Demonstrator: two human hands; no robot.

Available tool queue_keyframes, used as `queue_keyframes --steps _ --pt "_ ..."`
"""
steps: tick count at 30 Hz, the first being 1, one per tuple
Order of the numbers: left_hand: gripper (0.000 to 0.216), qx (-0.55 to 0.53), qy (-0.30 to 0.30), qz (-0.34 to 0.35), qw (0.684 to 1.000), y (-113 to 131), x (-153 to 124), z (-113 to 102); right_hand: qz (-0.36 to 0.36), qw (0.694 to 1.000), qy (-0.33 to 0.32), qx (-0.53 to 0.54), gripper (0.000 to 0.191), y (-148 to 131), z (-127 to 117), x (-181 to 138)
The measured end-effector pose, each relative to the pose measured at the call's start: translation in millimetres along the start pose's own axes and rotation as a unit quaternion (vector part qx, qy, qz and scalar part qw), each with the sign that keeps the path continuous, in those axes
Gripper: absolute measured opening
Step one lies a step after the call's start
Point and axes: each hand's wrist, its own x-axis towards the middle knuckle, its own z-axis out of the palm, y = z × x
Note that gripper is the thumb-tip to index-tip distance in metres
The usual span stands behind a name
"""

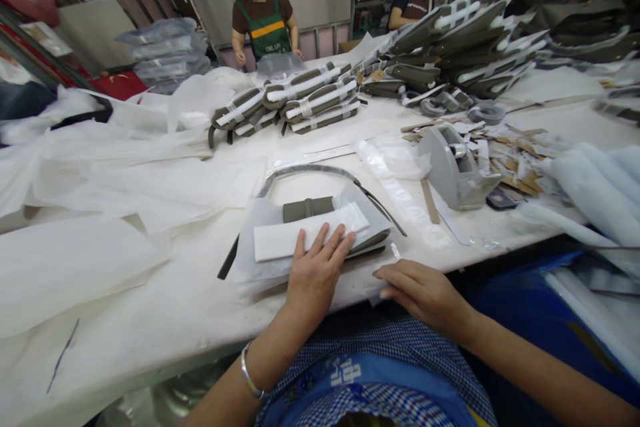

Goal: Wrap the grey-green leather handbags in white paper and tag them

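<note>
My left hand [315, 273] lies flat with spread fingers on a white foam strip [280, 240], pressing it onto a handbag. The grey-green handbag [307, 209] lies on the table, partly covered by thin white wrapping paper [245, 267]. Its handle [310, 169], wrapped in clear film, arches away from me, and a dark strap end [229, 259] sticks out at the left. Close to the table's front edge, right of the bag, my right hand [425, 293] is closed in a pinch. A small shiny piece of clear tape [395, 251] shows at its fingertips.
A grey tape dispenser [455, 173] stands right of the bag, beside paper scraps [525, 160] and a phone [501, 199]. White paper sheets [125, 180] cover the left. Stacked wrapped bags [310, 97] lie farther back. Two people [270, 20] stand across the table.
</note>
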Motion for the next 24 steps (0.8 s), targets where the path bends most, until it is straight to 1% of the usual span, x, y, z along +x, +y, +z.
queue_keyframes --steps 2,3,4,6,8,10,13,19,22,24 --pt "0.053 0.003 -0.003 0.001 1.0 -0.1 0.2 0.5 0.003 0.998 0.046 -0.032 0.027 1.3 -7.2 13.2" --pt "0.052 0.005 -0.004 0.001 1.0 -0.2 0.3 0.8 -0.001 0.997 0.054 -0.052 0.032 2.9 -9.7 21.7" --pt "0.052 0.007 -0.003 0.001 1.0 -0.3 0.2 1.0 -0.008 0.996 0.047 -0.072 0.037 5.2 -10.9 30.5" --pt "0.051 0.01 0.0 0.0 1.0 -0.3 0.0 1.2 -0.026 0.994 0.004 -0.105 0.046 11.8 -8.6 45.4" --pt "0.051 0.012 -0.001 0.001 1.0 0.3 -0.5 1.3 -0.047 0.99 -0.035 -0.127 0.047 20.1 -0.6 52.7" --pt "0.05 0.014 -0.005 0.004 1.0 1.4 -0.9 1.2 -0.061 0.988 -0.043 -0.135 0.045 28.0 9.5 51.8" --pt "0.051 0.023 -0.011 0.012 1.0 3.1 -0.3 0.1 -0.07 0.989 -0.032 -0.128 0.05 35.3 19.7 44.1" --pt "0.047 0.046 -0.034 0.053 0.997 1.0 7.5 -7.8 -0.075 0.989 -0.025 -0.127 0.047 36.3 20.9 40.6" --pt "0.054 0.04 -0.038 0.068 0.996 -1.2 9.0 -9.8 -0.072 0.99 -0.012 -0.117 0.046 37.6 23.7 42.3" --pt "0.058 0.026 -0.037 0.063 0.997 -1.4 8.1 -8.5 -0.074 0.991 0.003 -0.109 0.043 38.7 24.7 42.9"
